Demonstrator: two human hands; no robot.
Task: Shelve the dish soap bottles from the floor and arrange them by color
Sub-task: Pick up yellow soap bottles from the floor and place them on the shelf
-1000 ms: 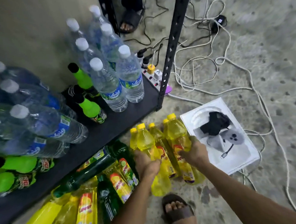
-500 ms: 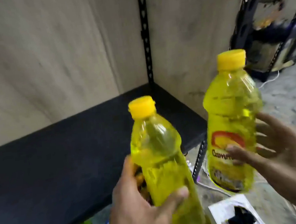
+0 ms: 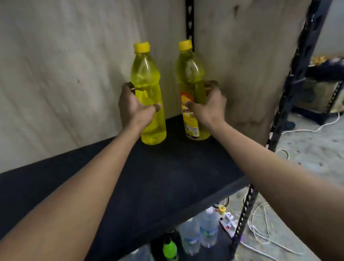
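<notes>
A: A second ago you were bent down to the floor, and each hand was grabbing a yellow soap bottle from the bunch there.

B: And now?

A: Now you are standing up, and your arms reach far out over the flat black shelf board [image 3: 172, 183]. Half a second ago both bottles were up in the air, close to you. Now they stand up straight at the back of the shelf.

B: Which hand has which?

A: Your left hand [image 3: 136, 108] is wrapped around the yellow plastic bottle with the plain side showing [image 3: 146, 77]. Your right hand [image 3: 208, 103] is wrapped around the yellow plastic bottle with the red and yellow label [image 3: 188, 73], right by the back corner.
</notes>
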